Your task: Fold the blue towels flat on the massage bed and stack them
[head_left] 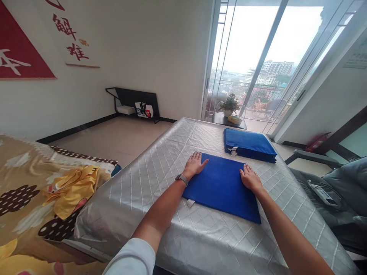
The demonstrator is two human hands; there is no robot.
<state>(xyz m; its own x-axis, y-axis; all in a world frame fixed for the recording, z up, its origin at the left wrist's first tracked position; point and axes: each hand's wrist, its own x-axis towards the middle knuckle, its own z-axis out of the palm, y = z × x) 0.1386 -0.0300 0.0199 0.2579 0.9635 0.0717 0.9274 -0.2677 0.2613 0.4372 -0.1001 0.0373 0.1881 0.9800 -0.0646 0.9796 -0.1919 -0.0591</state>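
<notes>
A flat blue folded cloth (222, 185) lies on the silver quilted cover (149, 179) in front of me, a small white tag at its near left edge. My left hand (196, 165) rests palm down on its far left corner, fingers stretched out, with a watch on the wrist. Over the far right edge lies my right hand (250, 178), also flat with its fingers extended. Beyond the right hand sits a stack of similar blue folded cloths (249, 142), with white tags showing at its left front corner.
At left is a patterned blanket (23, 179) with a yellow garment (77, 187) on it. A dark armchair (349, 183) holding a white power strip (323, 194) stands right. A chair with a potted plant (229, 105) is by the glass door. A black shelf (137, 101) leans at the wall.
</notes>
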